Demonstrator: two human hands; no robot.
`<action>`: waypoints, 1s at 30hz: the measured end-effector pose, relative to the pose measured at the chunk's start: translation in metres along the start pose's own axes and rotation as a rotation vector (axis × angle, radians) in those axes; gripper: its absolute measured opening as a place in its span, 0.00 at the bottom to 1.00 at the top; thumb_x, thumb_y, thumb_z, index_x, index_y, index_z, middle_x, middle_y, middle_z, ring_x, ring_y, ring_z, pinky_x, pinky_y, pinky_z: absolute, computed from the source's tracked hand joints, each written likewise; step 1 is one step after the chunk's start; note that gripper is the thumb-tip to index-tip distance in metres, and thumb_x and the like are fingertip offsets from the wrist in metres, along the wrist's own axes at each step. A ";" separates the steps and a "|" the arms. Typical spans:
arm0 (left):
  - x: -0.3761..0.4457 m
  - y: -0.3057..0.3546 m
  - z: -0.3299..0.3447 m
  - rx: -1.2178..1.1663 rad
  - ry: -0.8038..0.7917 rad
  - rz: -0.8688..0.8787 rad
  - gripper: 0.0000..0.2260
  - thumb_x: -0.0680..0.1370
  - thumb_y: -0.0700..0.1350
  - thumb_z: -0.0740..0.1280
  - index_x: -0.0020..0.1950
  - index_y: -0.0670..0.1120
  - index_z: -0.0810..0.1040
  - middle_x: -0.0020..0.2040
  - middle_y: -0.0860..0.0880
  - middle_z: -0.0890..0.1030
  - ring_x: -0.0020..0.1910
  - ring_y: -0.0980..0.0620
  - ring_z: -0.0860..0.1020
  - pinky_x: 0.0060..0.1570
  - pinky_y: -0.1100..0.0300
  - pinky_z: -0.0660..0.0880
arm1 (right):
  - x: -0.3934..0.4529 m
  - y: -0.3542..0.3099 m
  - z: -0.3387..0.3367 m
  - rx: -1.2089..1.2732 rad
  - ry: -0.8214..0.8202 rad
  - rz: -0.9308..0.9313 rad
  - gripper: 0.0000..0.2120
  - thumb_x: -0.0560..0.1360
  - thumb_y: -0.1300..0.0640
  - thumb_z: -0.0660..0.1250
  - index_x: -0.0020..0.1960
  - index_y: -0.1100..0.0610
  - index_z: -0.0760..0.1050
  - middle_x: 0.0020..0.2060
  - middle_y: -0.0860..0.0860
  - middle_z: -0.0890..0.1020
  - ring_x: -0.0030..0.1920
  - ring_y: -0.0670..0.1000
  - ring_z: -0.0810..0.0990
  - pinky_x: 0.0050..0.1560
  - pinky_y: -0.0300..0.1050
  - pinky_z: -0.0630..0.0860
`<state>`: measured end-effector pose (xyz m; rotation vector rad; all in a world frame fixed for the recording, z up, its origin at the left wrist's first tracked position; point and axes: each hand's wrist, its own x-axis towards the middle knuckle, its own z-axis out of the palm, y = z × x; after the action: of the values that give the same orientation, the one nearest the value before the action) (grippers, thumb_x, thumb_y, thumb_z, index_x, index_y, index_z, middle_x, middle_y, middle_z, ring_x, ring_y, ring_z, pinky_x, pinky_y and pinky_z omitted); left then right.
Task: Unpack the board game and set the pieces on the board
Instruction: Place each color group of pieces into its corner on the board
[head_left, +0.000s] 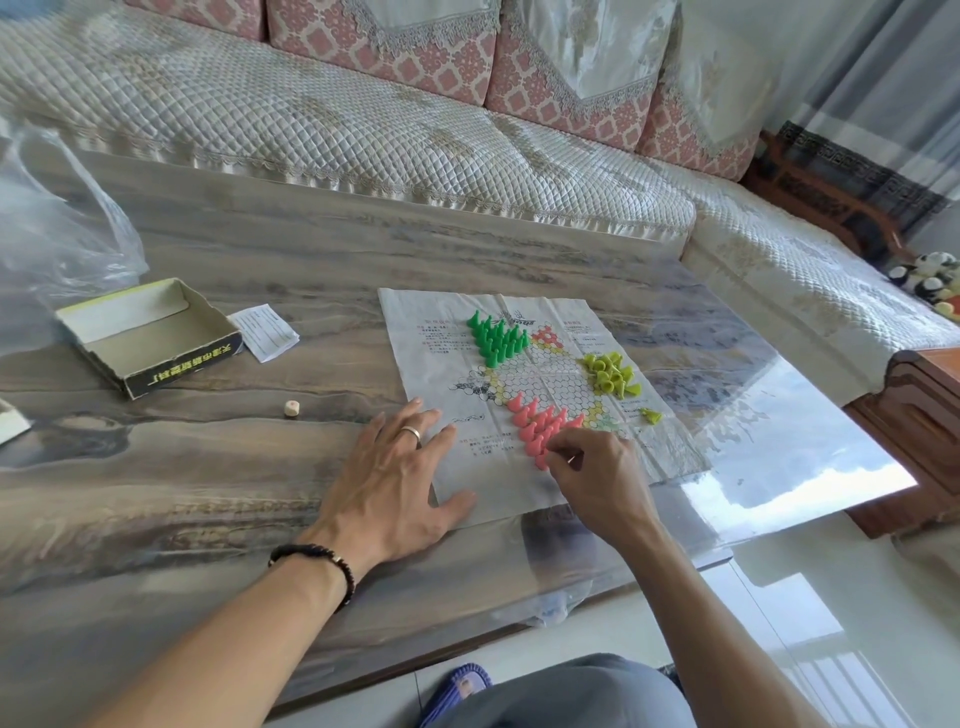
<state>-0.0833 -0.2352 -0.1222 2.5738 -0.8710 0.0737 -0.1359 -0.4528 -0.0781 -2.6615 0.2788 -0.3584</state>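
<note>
A creased paper board (467, 374) with a printed star grid lies on the table. Several green pawns (497, 339) stand upright at its far point. A heap of yellow-green pawns (612, 375) lies tipped over at the right, and one yellow-green pawn (651, 415) lies apart nearer me. Pink pawns (540, 422) stand in rows at the near point. My left hand (400, 478) rests flat with spread fingers on the board's near left corner. My right hand (597, 470) pinches a pink pawn at the near end of the pink rows.
The open game box (148, 335) sits at the left with a folded leaflet (265, 331) beside it. A small die (292, 408) lies on the table (208, 467). A clear plastic bag (52, 228) sits at far left. A sofa (363, 119) runs behind the table.
</note>
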 end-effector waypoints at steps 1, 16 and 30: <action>0.000 0.000 0.000 0.001 -0.001 0.000 0.38 0.73 0.69 0.56 0.76 0.48 0.63 0.77 0.47 0.61 0.78 0.50 0.50 0.76 0.49 0.50 | 0.000 0.000 0.000 0.000 -0.004 -0.003 0.06 0.71 0.63 0.69 0.42 0.55 0.84 0.33 0.43 0.81 0.34 0.37 0.77 0.37 0.24 0.70; 0.002 0.000 -0.003 -0.084 -0.067 -0.005 0.42 0.68 0.73 0.50 0.76 0.52 0.62 0.78 0.51 0.58 0.78 0.54 0.46 0.76 0.46 0.46 | -0.002 0.012 -0.010 -0.023 0.047 -0.010 0.06 0.71 0.58 0.69 0.46 0.55 0.83 0.36 0.45 0.82 0.36 0.42 0.78 0.40 0.38 0.76; 0.070 0.012 0.006 0.102 -0.110 0.021 0.41 0.69 0.70 0.38 0.77 0.52 0.59 0.78 0.50 0.59 0.78 0.49 0.49 0.75 0.43 0.47 | 0.047 0.067 -0.042 -0.052 0.128 0.136 0.08 0.74 0.62 0.66 0.51 0.59 0.82 0.44 0.51 0.84 0.41 0.49 0.81 0.47 0.46 0.79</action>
<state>-0.0346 -0.2865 -0.1109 2.6854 -0.9572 -0.0186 -0.1126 -0.5399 -0.0621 -2.6565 0.5132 -0.4844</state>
